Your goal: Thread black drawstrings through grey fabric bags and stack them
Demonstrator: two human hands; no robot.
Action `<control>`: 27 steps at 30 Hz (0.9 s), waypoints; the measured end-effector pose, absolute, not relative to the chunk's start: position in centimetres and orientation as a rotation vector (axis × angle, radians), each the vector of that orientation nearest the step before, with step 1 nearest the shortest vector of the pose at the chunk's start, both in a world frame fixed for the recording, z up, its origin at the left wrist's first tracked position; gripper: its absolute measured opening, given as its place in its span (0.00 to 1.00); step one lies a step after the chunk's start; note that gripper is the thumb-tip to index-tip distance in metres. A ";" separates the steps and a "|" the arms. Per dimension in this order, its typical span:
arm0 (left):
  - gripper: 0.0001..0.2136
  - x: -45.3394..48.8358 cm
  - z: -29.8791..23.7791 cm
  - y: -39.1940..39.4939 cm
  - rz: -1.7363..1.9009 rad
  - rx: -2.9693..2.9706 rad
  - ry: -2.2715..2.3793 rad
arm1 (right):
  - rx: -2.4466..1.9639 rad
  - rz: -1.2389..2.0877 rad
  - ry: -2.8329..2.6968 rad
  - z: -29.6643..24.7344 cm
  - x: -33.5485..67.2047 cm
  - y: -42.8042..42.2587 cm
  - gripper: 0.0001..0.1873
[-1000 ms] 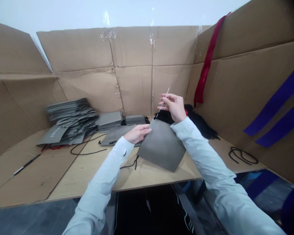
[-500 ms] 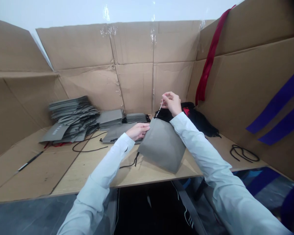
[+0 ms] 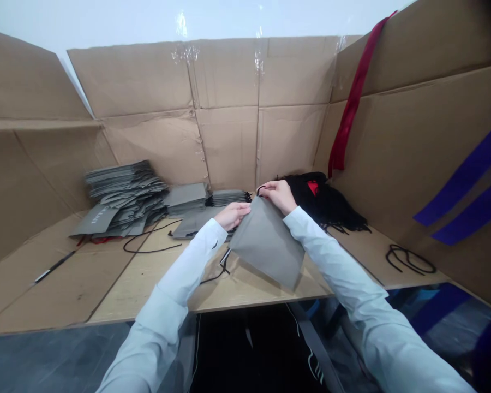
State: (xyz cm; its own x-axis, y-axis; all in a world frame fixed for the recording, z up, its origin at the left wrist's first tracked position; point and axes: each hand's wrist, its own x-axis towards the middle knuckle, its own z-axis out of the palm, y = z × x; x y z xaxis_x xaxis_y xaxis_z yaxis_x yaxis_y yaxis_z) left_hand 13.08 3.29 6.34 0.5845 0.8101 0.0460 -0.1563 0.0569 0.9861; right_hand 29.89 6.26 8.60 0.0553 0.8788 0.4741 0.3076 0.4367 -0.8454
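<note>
A flat grey paper bag (image 3: pixel 265 244) hangs tilted in front of me, held up by both hands above the table. My left hand (image 3: pixel 231 215) grips its left upper edge. My right hand (image 3: pixel 278 196) pinches its top corner, where a short loop of black cord (image 3: pixel 261 189) shows by the fingers. A second length of black cord (image 3: pixel 223 267) trails from the bag's lower left edge onto the table. The thin white stick from earlier is hidden or out of view.
Stacks of grey bags (image 3: pixel 125 191) stand at the back left, with smaller stacks (image 3: pixel 185 199) beside them. A black cord bundle (image 3: pixel 323 203) lies back right. Cardboard walls (image 3: pixel 225 71) surround the wooden table (image 3: pixel 147 289); a red ribbon (image 3: pixel 349 112) hangs right.
My right hand has dropped from above the bag to its top corner, and the white stick no longer shows. The bag now tilts, and my left hand has moved slightly up.
</note>
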 end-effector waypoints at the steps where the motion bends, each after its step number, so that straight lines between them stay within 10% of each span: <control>1: 0.15 13.2 6.4 3.4 0.808 1.311 0.635 | -1.094 0.584 -1.482 8.2 29.8 6.3 0.11; 27: 0.18 7.8 0.0 3.9 0.577 1.449 1.240 | -1.306 0.449 -0.896 -2.7 34.0 10.7 0.11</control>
State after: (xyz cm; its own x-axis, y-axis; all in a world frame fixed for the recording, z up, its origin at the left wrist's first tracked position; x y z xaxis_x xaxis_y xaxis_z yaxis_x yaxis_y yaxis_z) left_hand 7.82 3.86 0.04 0.3363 0.9020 -0.2709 0.3732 0.1365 0.9176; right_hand 34.04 10.66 -2.68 0.6016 0.7362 0.3101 0.1922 0.2435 -0.9507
